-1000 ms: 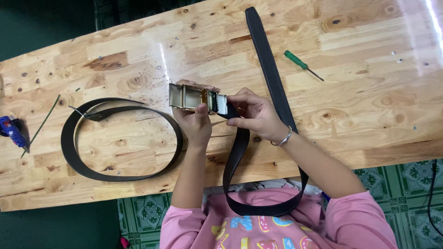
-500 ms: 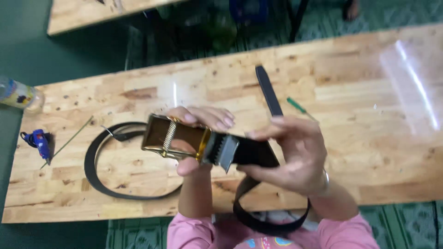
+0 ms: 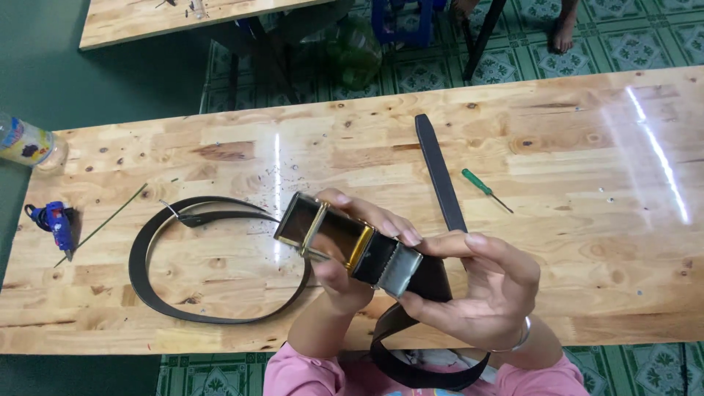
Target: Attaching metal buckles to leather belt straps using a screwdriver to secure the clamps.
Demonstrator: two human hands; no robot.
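Both hands hold a rectangular metal belt buckle point(image 3: 345, 246) up in front of the camera, above a light wooden table point(image 3: 587, 242). My left hand point(image 3: 345, 275) grips the buckle from below and behind, fingers showing over its top edge. My right hand point(image 3: 477, 293) pinches the buckle's silver clamp end, where a black belt strap point(image 3: 440, 176) joins it. That strap runs away across the table and also loops down over the near edge to my lap. A second black belt point(image 3: 147, 286) lies coiled in a ring on the table at the left.
A small green-handled screwdriver point(image 3: 480, 187) lies right of the strap. A blue glue gun point(image 3: 55, 224) and a thin stick point(image 3: 103, 224) lie at the table's left end, with a plastic bottle point(image 3: 29, 145) beyond it. Another wooden table point(image 3: 183, 18) and a person's foot point(image 3: 565, 29) are behind.
The buckle has been lifted off the table toward the camera and tilted, now closer and larger. The view has shifted so more floor and the far table show.
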